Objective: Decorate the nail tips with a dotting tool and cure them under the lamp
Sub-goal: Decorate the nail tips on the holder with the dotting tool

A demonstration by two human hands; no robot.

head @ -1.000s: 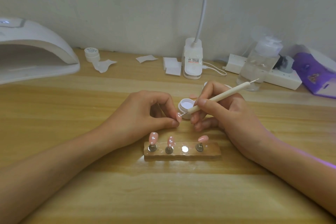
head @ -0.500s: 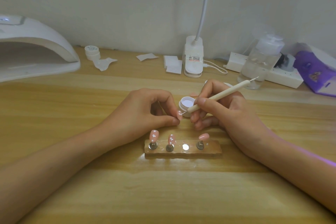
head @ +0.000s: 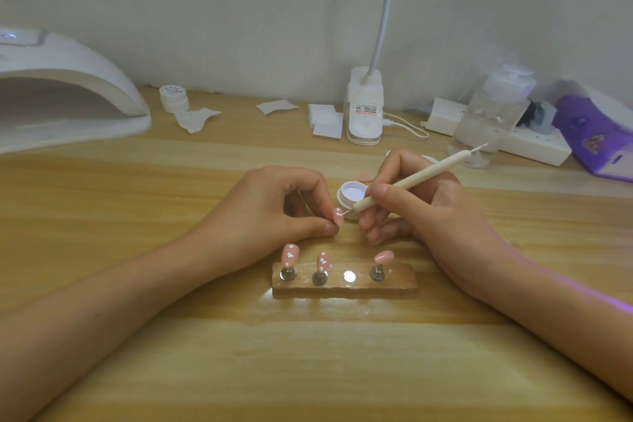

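Note:
My left hand pinches a pink nail tip between thumb and forefinger. My right hand grips a cream dotting tool like a pen, its metal point touching that tip. Just behind the tip stands an open white pot of gel. In front of my hands lies a wooden holder with three pink tips on metal stands: two on the left carry white dots, the right one is plain. One metal spot on the holder is bare. The white curing lamp sits at far left.
Along the back wall stand a small white jar, paper wipes, a desk lamp base with cable, a clear pump bottle, a white power strip and a purple packet. A loose pink tip lies behind the pot.
Both hands stay in place; the tool's point has shifted slightly on the held tip. The camera moved a little.

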